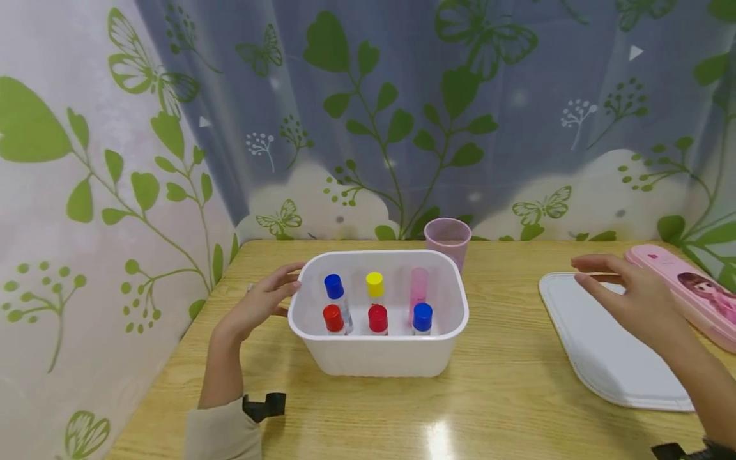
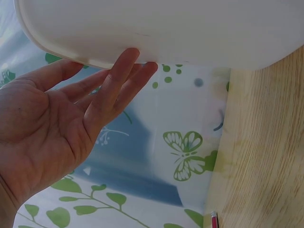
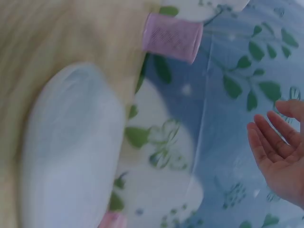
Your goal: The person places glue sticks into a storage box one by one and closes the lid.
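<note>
A white plastic bin stands on the table, holding several small capped bottles. At its back are a blue-capped bottle, a yellow-capped bottle and a pink bottle; two red caps and another blue cap show in front. My left hand is at the bin's left end, its extended fingers touching the outer wall near the rim. Over the white lid, to the right, my right hand hovers with relaxed fingers and holds nothing.
Behind the bin's right corner stands a pink cup. A pink pencil case lies beyond the lid at the far right. Patterned curtains hang along the table's back and left edges. A red pencil-like end shows at the table edge.
</note>
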`<control>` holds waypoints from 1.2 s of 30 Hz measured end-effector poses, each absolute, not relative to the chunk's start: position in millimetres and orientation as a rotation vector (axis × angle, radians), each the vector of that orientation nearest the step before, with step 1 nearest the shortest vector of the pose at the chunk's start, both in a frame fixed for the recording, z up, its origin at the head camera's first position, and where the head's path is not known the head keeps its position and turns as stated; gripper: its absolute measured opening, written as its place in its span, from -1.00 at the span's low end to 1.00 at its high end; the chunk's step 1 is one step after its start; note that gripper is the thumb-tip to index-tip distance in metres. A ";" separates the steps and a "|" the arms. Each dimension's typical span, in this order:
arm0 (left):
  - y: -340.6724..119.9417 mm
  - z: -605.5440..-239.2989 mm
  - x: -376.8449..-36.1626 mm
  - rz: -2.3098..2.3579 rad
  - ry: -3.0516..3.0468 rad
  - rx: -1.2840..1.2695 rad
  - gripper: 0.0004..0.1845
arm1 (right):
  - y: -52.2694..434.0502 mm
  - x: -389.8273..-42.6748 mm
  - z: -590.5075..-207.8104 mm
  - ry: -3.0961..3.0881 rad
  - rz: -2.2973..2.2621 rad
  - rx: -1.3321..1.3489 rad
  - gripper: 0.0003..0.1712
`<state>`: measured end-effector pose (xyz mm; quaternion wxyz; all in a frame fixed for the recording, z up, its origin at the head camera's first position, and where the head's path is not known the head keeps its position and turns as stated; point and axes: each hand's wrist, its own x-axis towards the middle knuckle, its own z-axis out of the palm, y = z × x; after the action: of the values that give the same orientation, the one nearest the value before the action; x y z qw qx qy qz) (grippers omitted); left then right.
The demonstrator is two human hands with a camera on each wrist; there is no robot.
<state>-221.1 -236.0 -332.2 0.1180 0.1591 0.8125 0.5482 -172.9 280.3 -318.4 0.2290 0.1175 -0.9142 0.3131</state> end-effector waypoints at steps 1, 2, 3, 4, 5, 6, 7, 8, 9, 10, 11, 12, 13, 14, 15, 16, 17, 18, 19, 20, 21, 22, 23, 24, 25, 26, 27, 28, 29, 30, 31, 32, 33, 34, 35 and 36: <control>-235.9 -332.1 -220.6 1.605 2.378 0.463 -0.47 | 288.9 -170.2 -322.6 -2.511 0.844 0.285 -0.71; -235.7 -332.0 -220.1 1.608 2.376 0.462 -0.47 | 297.6 -167.6 -326.9 -2.502 0.821 0.250 -0.71; -235.6 -332.0 -219.7 1.609 2.375 0.461 -0.47 | 306.7 -165.1 -331.5 -2.500 0.806 0.216 -0.71; -235.5 -332.2 -219.3 1.610 2.374 0.462 -0.47 | 317.3 -163.6 -337.7 -2.489 0.809 0.199 -0.71; -235.3 -332.4 -219.2 1.611 2.373 0.464 -0.46 | 328.4 -163.3 -345.6 -2.470 0.835 0.186 -0.72; -235.1 -332.6 -219.1 1.613 2.372 0.466 -0.46 | 340.6 -164.7 -355.2 -2.443 0.869 0.182 -0.73; -235.0 -332.8 -219.1 1.615 2.371 0.467 -0.46 | 354.3 -167.0 -366.7 -2.411 0.894 0.190 -0.74; -235.0 -333.2 -219.1 1.617 2.370 0.467 -0.46 | 368.6 -170.0 -379.0 -2.377 0.927 0.198 -0.74; -234.9 -333.4 -219.3 1.619 2.369 0.465 -0.46 | 383.2 -173.8 -392.6 -2.339 0.964 0.203 -0.74; -235.0 -333.6 -219.5 1.620 2.368 0.465 -0.47 | 397.2 -178.1 -406.1 -2.293 0.998 0.215 -0.74; -235.2 -333.8 -219.9 1.619 2.368 0.465 -0.47 | 409.9 -181.8 -418.5 -2.252 1.024 0.223 -0.74; -235.6 -333.9 -220.1 1.616 2.369 0.464 -0.46 | 421.7 -184.5 -429.6 -2.228 1.036 0.215 -0.72; -236.2 -333.9 -220.3 1.613 2.372 0.461 -0.46 | 431.8 -186.2 -438.8 -2.213 1.044 0.203 -0.71; -237.1 -333.8 -220.3 1.608 2.378 0.459 -0.46 | 439.9 -187.1 -445.8 -2.199 1.071 0.188 -0.70; -238.0 -333.4 -220.2 1.603 2.384 0.458 -0.46 | 445.9 -187.4 -451.1 -2.183 1.089 0.172 -0.70; -239.0 -332.9 -219.8 1.599 2.390 0.458 -0.46 | 450.2 -186.8 -454.7 -2.174 1.103 0.157 -0.70; -239.9 -332.3 -219.3 1.593 2.397 0.457 -0.46 | 453.0 -185.5 -456.7 -2.168 1.124 0.141 -0.70; -240.7 -331.7 -218.7 1.590 2.402 0.456 -0.46 | 454.5 -183.6 -457.5 -2.163 1.148 0.130 -0.70; -241.3 -331.0 -218.2 1.589 2.405 0.456 -0.46 | 454.8 -181.2 -457.1 -2.154 1.179 0.126 -0.70; -241.6 -330.3 -217.7 1.588 2.405 0.458 -0.46 | 454.2 -178.3 -456.4 -2.148 1.206 0.121 -0.68; -241.6 -329.9 -217.5 1.590 2.401 0.462 -0.45 | 452.8 -175.1 -454.7 -2.146 1.236 0.125 -0.66; -241.4 -329.6 -217.4 1.591 2.399 0.465 -0.45 | 451.3 -171.5 -453.2 -2.144 1.270 0.138 -0.63; -241.2 -329.6 -217.4 1.592 2.398 0.467 -0.45 | 448.8 -167.6 -451.7 -2.142 1.291 0.149 -0.59; -240.9 -329.6 -217.5 1.595 2.395 0.469 -0.46 | 446.2 -164.1 -450.9 -2.142 1.298 0.163 -0.54; -240.5 -329.9 -217.6 1.599 2.390 0.470 -0.46 | 443.5 -160.5 -450.4 -2.140 1.311 0.169 -0.50; -240.0 -330.3 -217.9 1.603 2.388 0.471 -0.46 | 440.8 -156.7 -450.7 -2.136 1.322 0.157 -0.48; -239.5 -330.7 -218.3 1.606 2.385 0.473 -0.45 | 438.1 -153.1 -451.5 -2.131 1.321 0.133 -0.47; -239.0 -331.3 -218.7 1.608 2.381 0.475 -0.45 | 436.4 -150.0 -452.9 -2.136 1.300 0.113 -0.44; -238.5 -331.9 -219.0 1.610 2.377 0.475 -0.45 | 435.2 -147.5 -454.4 -2.143 1.287 0.090 -0.42; -238.0 -332.5 -219.5 1.611 2.374 0.474 -0.45 | 435.1 -145.3 -456.3 -2.154 1.281 0.074 -0.39; -237.6 -333.0 -219.9 1.610 2.372 0.472 -0.45 | 435.4 -143.5 -458.1 -2.166 1.284 0.054 -0.38; -237.2 -333.4 -220.1 1.608 2.374 0.472 -0.45 | 436.0 -142.1 -459.9 -2.183 1.272 0.042 -0.37; -237.0 -333.7 -220.2 1.606 2.375 0.470 -0.46 | 437.0 -141.3 -461.6 -2.202 1.255 0.045 -0.35; -236.8 -333.8 -220.2 1.603 2.377 0.469 -0.46 | 438.3 -141.0 -462.7 -2.220 1.252 0.063 -0.33; -236.6 -333.8 -220.2 1.600 2.380 0.467 -0.46 | 439.0 -140.9 -463.6 -2.229 1.257 0.073 -0.32; -236.6 -333.8 -220.2 1.597 2.383 0.466 -0.46 | 439.4 -140.6 -464.2 -2.242 1.257 0.077 -0.32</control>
<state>-220.2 -236.6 -333.8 0.1172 0.1591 0.8143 0.5458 -140.6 439.4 -464.2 0.2812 0.0287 -0.8367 0.4691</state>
